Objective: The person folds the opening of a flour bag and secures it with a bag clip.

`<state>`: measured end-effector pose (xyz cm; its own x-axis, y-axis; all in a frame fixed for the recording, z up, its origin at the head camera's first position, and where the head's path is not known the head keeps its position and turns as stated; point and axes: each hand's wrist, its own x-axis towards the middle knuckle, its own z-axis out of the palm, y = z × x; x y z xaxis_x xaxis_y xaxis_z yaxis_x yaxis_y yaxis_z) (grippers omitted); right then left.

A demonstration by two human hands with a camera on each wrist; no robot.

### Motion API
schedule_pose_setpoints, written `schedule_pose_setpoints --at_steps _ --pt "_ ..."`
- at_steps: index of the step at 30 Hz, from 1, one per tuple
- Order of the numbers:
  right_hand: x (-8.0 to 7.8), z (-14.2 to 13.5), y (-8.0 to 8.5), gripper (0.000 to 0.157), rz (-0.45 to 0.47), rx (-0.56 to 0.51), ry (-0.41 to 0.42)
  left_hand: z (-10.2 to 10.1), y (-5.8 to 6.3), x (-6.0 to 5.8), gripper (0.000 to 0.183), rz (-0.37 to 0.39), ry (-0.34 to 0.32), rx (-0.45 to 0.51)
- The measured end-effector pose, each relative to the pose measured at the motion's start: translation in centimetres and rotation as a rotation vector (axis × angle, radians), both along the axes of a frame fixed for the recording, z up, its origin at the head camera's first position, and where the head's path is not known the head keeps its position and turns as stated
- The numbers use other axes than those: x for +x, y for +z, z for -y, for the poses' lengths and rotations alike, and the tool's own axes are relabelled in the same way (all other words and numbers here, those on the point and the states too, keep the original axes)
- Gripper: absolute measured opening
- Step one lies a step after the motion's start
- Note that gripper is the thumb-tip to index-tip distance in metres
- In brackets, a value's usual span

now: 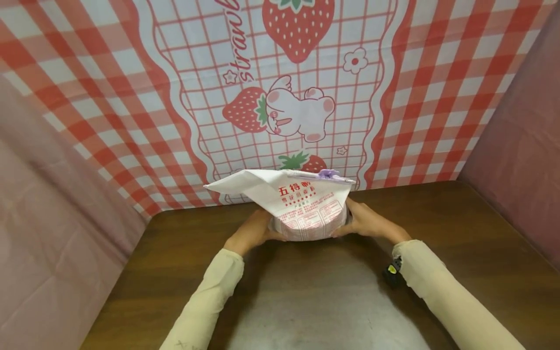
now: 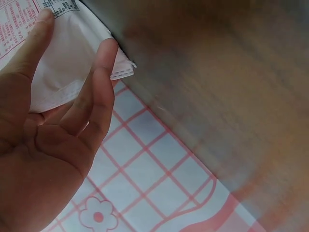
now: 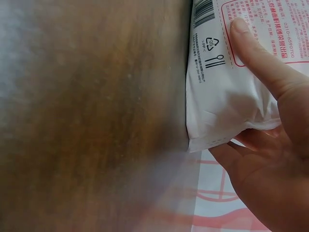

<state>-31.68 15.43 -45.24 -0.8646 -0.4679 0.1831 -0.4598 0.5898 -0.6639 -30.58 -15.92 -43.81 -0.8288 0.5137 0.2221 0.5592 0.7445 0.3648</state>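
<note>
A white bag of flour with red print stands at the back of the table, its folded top slanting out to the left. A purple clip sits along the bag's top edge. My left hand grips the bag's left side; in the left wrist view its thumb lies on the printed face and the fingers bend round the lower corner. On the other side my right hand holds the bag, thumb on the front panel near the barcode, fingers behind and partly hidden.
Brown wooden table lies under both arms. Behind the bag hangs a red-and-white checked strawberry cloth. Pink curtains flank the table. A dark device with a yellow mark is at the right wrist.
</note>
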Motion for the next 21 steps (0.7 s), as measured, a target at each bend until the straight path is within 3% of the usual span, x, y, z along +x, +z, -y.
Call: schedule_pose_setpoints --at_steps 7,15,21 --pt "-1.6 -0.1 -0.2 0.108 0.023 0.025 0.004 -0.3 0.5 -1.6 0.068 0.223 0.088 -0.025" --pt "-3.3 -0.1 -0.4 0.107 0.068 0.007 0.004 -0.4 0.2 -3.6 0.078 0.298 0.071 0.052" --pt "-3.9 -0.1 -0.7 0.109 0.071 -0.029 0.024 -0.3 -0.2 -4.2 0.075 0.304 0.058 0.066"
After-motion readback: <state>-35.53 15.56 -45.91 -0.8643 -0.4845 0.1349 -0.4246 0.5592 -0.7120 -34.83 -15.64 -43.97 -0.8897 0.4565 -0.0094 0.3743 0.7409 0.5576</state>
